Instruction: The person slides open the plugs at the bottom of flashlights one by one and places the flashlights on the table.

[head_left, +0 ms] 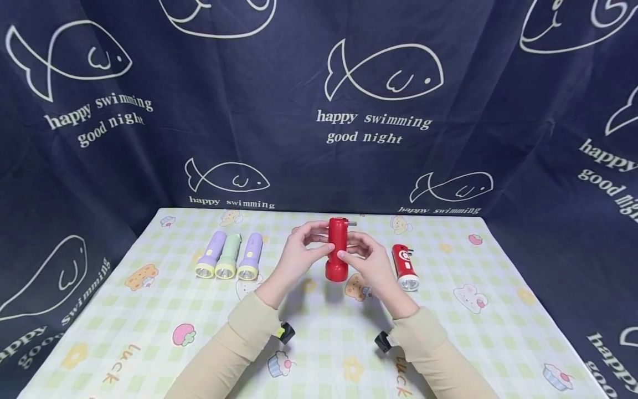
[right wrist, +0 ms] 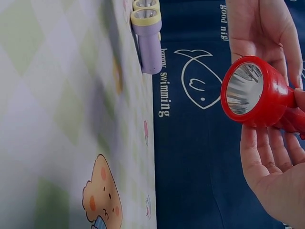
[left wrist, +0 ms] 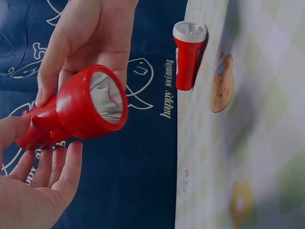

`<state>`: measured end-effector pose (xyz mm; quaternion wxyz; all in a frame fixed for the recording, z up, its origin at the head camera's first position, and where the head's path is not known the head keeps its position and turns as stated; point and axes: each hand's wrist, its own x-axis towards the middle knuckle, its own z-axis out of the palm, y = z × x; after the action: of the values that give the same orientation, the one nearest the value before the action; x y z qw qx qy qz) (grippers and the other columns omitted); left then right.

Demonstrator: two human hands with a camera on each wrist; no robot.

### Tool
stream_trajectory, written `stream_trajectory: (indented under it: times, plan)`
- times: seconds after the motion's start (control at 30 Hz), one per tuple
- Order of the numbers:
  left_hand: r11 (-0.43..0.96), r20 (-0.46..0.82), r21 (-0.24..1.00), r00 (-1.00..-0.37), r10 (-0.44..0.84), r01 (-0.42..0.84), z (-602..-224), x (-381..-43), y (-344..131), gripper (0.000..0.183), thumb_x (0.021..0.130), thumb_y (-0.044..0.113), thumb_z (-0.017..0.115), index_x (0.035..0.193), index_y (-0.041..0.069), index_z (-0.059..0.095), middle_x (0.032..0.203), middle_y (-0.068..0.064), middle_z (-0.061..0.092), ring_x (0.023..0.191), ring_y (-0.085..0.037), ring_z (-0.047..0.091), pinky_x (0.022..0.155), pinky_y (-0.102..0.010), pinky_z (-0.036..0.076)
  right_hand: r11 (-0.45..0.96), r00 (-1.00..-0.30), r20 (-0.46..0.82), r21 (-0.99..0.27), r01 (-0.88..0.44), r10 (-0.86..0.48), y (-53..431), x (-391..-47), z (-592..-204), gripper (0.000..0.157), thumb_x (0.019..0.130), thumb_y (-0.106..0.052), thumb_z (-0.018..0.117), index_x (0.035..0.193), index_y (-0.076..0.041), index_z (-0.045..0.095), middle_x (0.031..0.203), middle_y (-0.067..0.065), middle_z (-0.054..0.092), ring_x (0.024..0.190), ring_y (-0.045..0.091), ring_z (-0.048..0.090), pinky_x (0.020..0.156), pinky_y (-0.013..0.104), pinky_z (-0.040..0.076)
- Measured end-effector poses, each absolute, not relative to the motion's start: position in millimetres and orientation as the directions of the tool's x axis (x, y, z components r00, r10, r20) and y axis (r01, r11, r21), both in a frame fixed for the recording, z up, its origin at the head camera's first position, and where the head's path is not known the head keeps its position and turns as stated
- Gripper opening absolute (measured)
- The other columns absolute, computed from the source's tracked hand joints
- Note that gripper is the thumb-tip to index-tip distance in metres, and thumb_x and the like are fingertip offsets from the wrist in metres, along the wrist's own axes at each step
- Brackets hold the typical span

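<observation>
Both hands hold a red flashlight (head_left: 338,235) above the middle of the table, its lamp end pointing down. My left hand (head_left: 298,249) grips its left side, thumb on the near face and fingers behind. From the other side, my right hand (head_left: 370,260) holds the body with its thumb lower down, near the head. Metal prongs (head_left: 352,224) stick out to the right near the tail end. The lamp's silver reflector (left wrist: 106,98) shows in the left wrist view, and the right wrist view shows the lens (right wrist: 244,89) unlit.
On the left lie two purple flashlights (head_left: 252,247) and a green flashlight (head_left: 230,250), all with yellow heads. A second red flashlight (head_left: 402,260) with a white head and prongs lies to the right. The checked tablecloth (head_left: 319,354) reaches back to a dark blue fish-print curtain (head_left: 299,83).
</observation>
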<state>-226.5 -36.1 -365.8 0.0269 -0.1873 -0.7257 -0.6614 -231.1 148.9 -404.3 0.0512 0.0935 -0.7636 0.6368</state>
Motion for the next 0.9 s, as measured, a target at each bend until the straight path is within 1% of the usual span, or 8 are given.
stream_trajectory:
  times: [0.1,0.23,0.37,0.47,0.63,0.83,0.9]
  plan:
    - [0.066,0.272,0.952,-0.927,0.258,0.298,-369.0,-225.6,-35.5,0.043,0.083,0.002,0.069,0.124,0.000,0.056,0.115,-0.018,0.063,0.103,-0.033,0.061,0.098,-0.042,0.046,0.159,-0.978,0.199,-0.965,-0.207,-0.069,150.8,-231.0,-403.0,0.045,0.081,-0.014,0.075,0.122,-0.005,0.058,0.119,0.013,0.062,0.093,0.017,0.063,0.085,0.020,0.051]
    - [0.078,0.255,0.955,-0.923,0.288,0.287,-372.5,-224.2,-34.2,0.042,0.083,0.002,0.069,0.123,0.000,0.057,0.117,-0.018,0.062,0.104,-0.034,0.061,0.097,-0.041,0.047,0.148,-0.980,0.188,-0.970,-0.195,-0.061,154.3,-230.3,-399.0,0.046,0.081,-0.017,0.075,0.123,-0.008,0.058,0.120,0.010,0.061,0.094,0.015,0.063,0.084,0.020,0.053]
    - [0.079,0.248,0.957,-0.927,0.280,0.280,-393.7,-233.5,-31.0,0.041,0.082,0.006,0.071,0.121,0.009,0.060,0.114,-0.009,0.064,0.100,-0.025,0.063,0.089,-0.037,0.051,0.146,-0.983,0.176,-0.972,-0.183,-0.061,157.0,-231.0,-396.3,0.048,0.082,-0.021,0.075,0.124,-0.009,0.057,0.120,0.009,0.061,0.094,0.014,0.064,0.083,0.021,0.054]
    - [0.066,0.236,0.963,-0.933,0.270,0.262,-410.1,-240.6,-28.3,0.042,0.081,0.009,0.073,0.121,0.015,0.061,0.112,-0.004,0.065,0.097,-0.019,0.064,0.082,-0.034,0.054,0.124,-0.983,0.176,-0.975,-0.182,-0.061,157.9,-232.5,-395.8,0.047,0.082,-0.019,0.074,0.124,-0.007,0.057,0.119,0.011,0.061,0.093,0.014,0.064,0.082,0.023,0.055]
    - [0.040,0.208,0.973,-0.937,0.281,0.228,-413.7,-238.9,-25.0,0.047,0.081,0.009,0.074,0.124,0.012,0.058,0.114,-0.009,0.064,0.098,-0.023,0.063,0.077,-0.031,0.055,0.082,-0.983,0.176,-0.980,-0.180,-0.050,158.8,-234.8,-395.3,0.045,0.083,-0.014,0.073,0.123,-0.004,0.056,0.117,0.015,0.061,0.092,0.013,0.064,0.080,0.024,0.056]
    - [0.024,0.209,0.974,-0.934,0.289,0.226,-403.1,-226.7,-23.3,0.047,0.081,0.004,0.072,0.125,0.004,0.056,0.114,-0.015,0.063,0.099,-0.029,0.062,0.081,-0.030,0.053,0.064,-0.988,0.152,-0.986,-0.154,-0.038,160.9,-234.4,-394.4,0.046,0.084,-0.013,0.071,0.125,-0.002,0.054,0.119,0.018,0.059,0.091,0.011,0.065,0.079,0.024,0.056]
    - [0.027,0.207,0.974,-0.934,0.290,0.224,-396.8,-221.4,-23.0,0.045,0.081,0.002,0.071,0.123,0.003,0.057,0.113,-0.015,0.064,0.099,-0.030,0.062,0.082,-0.030,0.053,0.056,-0.989,0.143,-0.988,-0.145,-0.035,161.8,-234.2,-394.8,0.046,0.085,-0.013,0.071,0.126,-0.002,0.054,0.119,0.019,0.059,0.091,0.010,0.065,0.079,0.024,0.056]
